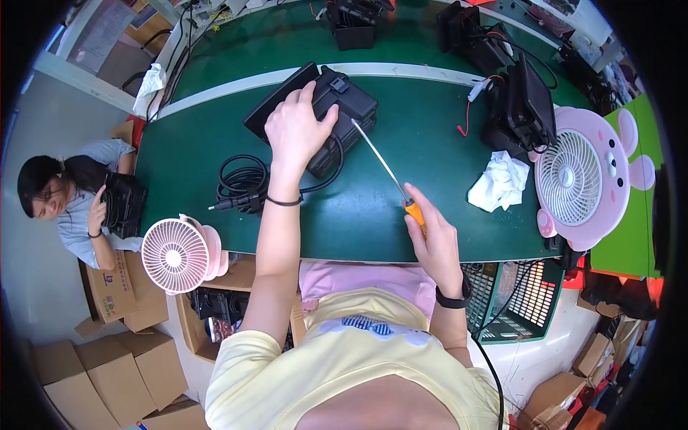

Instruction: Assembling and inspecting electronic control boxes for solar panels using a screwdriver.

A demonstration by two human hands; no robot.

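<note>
A black plastic case (345, 100) lies on the green table, its lid (271, 106) swung out to the left. My left hand (295, 130) rests across the lid and the case's edge with its fingers spread. In my right hand (434, 236) is a screwdriver (384, 162) with an orange handle, gripped near the top of the handle. Its long metal shaft points up and left, and the tip is close to the case's right side; whether it touches, I cannot tell. A coiled black cable (242, 183) with a plug lies left of my forearm, joined to the case.
On the right stand more black cases (529, 100), crumpled white tissue (499, 182) and a pink animal-shaped fan (573, 175). A small pink fan (176, 254) sits at the left front edge. Further left, a co-worker (79, 190) handles another black case. A green crate (512, 301) stands below the table.
</note>
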